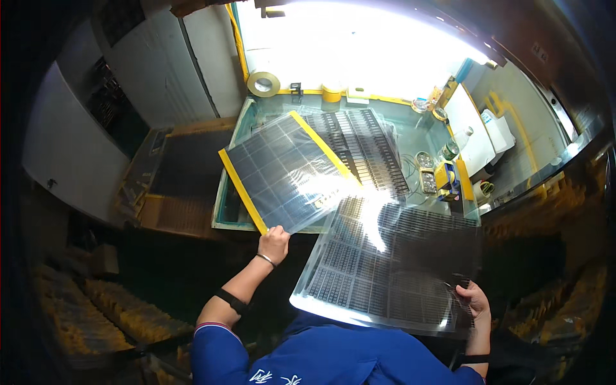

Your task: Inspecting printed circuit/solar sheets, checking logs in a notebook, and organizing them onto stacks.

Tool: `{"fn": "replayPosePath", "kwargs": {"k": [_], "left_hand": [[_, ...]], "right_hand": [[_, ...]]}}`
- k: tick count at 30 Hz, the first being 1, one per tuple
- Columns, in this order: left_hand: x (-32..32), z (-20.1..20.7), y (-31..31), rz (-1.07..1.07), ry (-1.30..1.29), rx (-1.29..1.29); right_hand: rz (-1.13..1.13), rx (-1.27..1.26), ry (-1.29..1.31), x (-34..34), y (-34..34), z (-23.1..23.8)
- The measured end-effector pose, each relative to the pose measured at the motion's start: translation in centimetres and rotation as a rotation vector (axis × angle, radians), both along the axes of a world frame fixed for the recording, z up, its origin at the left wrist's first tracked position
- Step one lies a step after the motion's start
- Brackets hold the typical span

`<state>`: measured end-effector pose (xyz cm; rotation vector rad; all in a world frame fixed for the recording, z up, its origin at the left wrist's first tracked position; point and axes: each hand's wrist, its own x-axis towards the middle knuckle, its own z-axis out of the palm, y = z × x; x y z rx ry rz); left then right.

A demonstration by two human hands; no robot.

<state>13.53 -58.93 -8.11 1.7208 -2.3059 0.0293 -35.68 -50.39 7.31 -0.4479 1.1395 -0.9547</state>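
My left hand (274, 245) is closed on the near corner of a dark film sheet (282, 167) with yellow tape along two sides. That sheet is held at a slant over the glass-topped table. My right hand (473, 299) grips the right edge of a larger dark film sheet (391, 263), printed with rows of small marks, in front of my body. Strong glare crosses both sheets where they come close together. Beneath and behind them, more patterned film sheets (366, 138) lie loosely overlapped on the table.
Along the table's (247, 115) back stand a tape roll (263, 83), a small black stand (296, 92) and a yellow roll (332, 94). At right are a clear bottle (450, 150) and a yellow-and-blue tape dispenser (444, 181). A bright lit panel (359, 45) rises behind; a brown board (186, 215) lies left.
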Motion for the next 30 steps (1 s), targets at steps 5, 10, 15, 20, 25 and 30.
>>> {"fn": "replayPosePath", "kwargs": {"k": [5,10,15,20,25,30], "left_hand": [[-1.4,2.8,-2.7,0.342,0.719,0.096],[-2.5,6.7,-3.6,0.289,0.772,-0.184],[-1.6,6.7,-1.7,0.162,0.469,-0.300],[-0.6,3.1,1.4,0.323,0.346,0.001],[0.2,0.4,1.6,0.315,0.563,-0.084],[-1.5,1.9,1.6,0.341,0.743,-0.175]], "right_hand": [[0.010,0.076,0.053,-1.1,-0.1,-1.3],[0.104,0.055,0.016,-0.7,-1.1,-1.8],[0.144,0.031,0.017,1.7,-4.1,-5.7],[0.049,0.004,-0.069,2.9,-4.8,-10.8],[0.022,0.019,-0.055,4.4,-4.2,-12.7],[-0.046,-0.059,-0.051,4.5,-3.8,-14.0]]}}
